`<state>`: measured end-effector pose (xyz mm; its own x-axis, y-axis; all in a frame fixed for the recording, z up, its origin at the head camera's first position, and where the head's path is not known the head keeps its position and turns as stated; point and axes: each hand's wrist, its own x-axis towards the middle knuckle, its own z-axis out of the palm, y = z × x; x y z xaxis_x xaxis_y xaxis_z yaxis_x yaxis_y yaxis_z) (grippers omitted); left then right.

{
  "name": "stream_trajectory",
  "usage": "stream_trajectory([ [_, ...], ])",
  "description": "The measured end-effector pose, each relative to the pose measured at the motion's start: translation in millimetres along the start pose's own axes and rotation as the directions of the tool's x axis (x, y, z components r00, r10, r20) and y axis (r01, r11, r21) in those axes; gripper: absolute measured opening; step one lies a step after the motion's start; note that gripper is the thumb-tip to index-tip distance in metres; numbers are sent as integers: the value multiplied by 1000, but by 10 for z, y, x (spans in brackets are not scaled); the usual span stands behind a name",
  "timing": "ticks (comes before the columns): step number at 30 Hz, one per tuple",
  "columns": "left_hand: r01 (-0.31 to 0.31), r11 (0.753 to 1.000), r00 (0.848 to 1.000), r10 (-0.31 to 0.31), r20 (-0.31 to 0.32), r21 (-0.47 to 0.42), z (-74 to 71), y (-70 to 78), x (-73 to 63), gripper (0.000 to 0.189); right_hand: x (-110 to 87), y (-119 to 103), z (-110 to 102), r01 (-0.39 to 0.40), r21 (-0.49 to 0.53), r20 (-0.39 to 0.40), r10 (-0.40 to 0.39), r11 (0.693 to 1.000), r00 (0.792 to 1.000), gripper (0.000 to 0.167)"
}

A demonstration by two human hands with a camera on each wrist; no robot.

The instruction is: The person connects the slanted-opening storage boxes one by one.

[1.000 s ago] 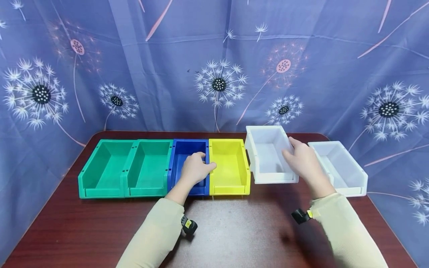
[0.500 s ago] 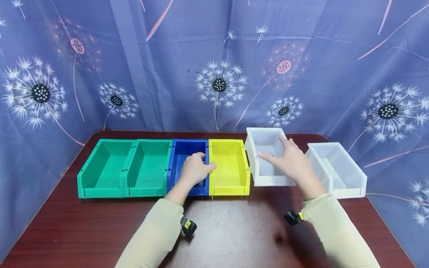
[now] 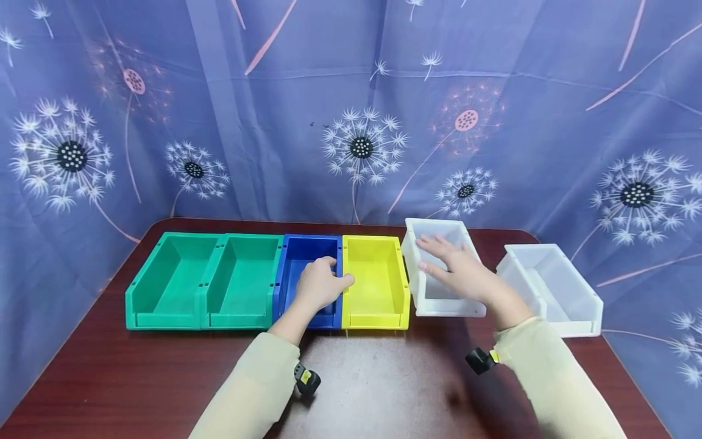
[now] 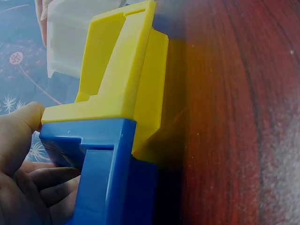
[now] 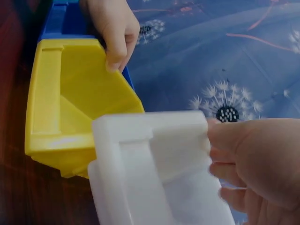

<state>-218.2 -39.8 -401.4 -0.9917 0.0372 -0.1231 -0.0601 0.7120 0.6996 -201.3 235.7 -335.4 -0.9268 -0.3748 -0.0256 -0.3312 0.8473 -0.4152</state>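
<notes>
My left hand (image 3: 318, 283) pinches the meeting side walls of the blue bin (image 3: 309, 247) and the yellow bin (image 3: 373, 274). Its fingers reach inside the blue bin, while the thumb lies over the yellow rim. To the right, a white bin (image 3: 452, 306) sits beside the yellow one, set slightly farther back, with its left side close against the yellow wall. Over its opening, my right hand (image 3: 463, 274) stretches with fingers extended toward the left wall. In the right wrist view the thumb is right at the white rim (image 5: 150, 118).
Two green bins (image 3: 170, 274) continue the row left of the blue one. A second white bin (image 3: 559, 286) stands apart at the right table edge. The dark red table (image 3: 373, 384) backs onto a blue dandelion-print curtain (image 3: 285, 122).
My right hand has left the white bin's right wall and moved left across its opening, fingers straightening. My left hand keeps its hold. The head view has tilted up slightly.
</notes>
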Motion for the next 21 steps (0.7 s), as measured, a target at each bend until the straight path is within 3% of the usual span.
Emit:
stream_trajectory([
  [4,-3,1000,1000,3,-9,5,0,9,15,63,14,-48,-30,54,17,58,-55,998,997,68],
  [13,-16,1000,1000,17,-4,17,7,15,31,63,-3,20,-16,119,58,91,-124,991,988,101],
  [21,-3,1000,1000,4,-4,16,20,-15,26,62,3,-2,41,117,26,99,-119,993,988,102],
])
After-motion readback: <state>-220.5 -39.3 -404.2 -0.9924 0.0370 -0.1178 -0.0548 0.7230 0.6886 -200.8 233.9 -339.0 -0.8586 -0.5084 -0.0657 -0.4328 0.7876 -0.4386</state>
